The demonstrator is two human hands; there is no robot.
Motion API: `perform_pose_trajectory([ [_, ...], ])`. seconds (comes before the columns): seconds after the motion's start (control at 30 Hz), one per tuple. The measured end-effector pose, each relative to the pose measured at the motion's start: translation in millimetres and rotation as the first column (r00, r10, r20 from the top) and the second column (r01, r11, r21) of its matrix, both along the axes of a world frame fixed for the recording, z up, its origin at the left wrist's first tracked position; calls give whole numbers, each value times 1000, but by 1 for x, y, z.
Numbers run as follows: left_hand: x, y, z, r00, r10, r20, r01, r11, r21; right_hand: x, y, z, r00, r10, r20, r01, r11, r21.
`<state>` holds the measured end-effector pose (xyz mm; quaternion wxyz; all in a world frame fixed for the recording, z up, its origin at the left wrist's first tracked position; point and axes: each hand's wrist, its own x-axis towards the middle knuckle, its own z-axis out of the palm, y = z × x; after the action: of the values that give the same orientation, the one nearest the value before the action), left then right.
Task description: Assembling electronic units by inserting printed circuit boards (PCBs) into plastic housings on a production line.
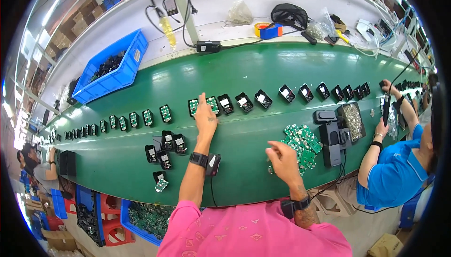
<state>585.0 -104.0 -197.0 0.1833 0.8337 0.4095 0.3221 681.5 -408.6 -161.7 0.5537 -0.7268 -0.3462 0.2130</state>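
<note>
My left hand (205,116) reaches across the green workbench to a row of small black plastic housings. Its fingers are stretched out over a housing with a green circuit board (193,108) and another fitted housing (213,105); part of both is hidden by the hand. My right hand (284,162) hovers beside a loose pile of green circuit boards (303,146). Its fingers are loosely bent and apart, with nothing visible in them. To the left of my left forearm stand several housings with wires inside (164,159), and a housing with a board hanging over its edge (160,181).
A blue crate (112,71) of black parts stands far left. Near my right are black desktop devices (330,144) and a box of small metal parts (352,121). A small black device with a cable (213,165) lies by my left wrist. A co-worker in blue (394,172) sits at right.
</note>
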Motion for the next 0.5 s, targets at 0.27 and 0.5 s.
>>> perform_pose_trajectory([
  [0.27, 32, -27, 53, 812, -193, -551, 242, 970, 17, 46, -52, -16, 834, -241, 497, 337, 935, -112],
  [0.5, 37, -59, 66, 890, -212, -403, 279, 954, 114, 76, -27, -28, 787, -217, 578, 434, 860, -268],
])
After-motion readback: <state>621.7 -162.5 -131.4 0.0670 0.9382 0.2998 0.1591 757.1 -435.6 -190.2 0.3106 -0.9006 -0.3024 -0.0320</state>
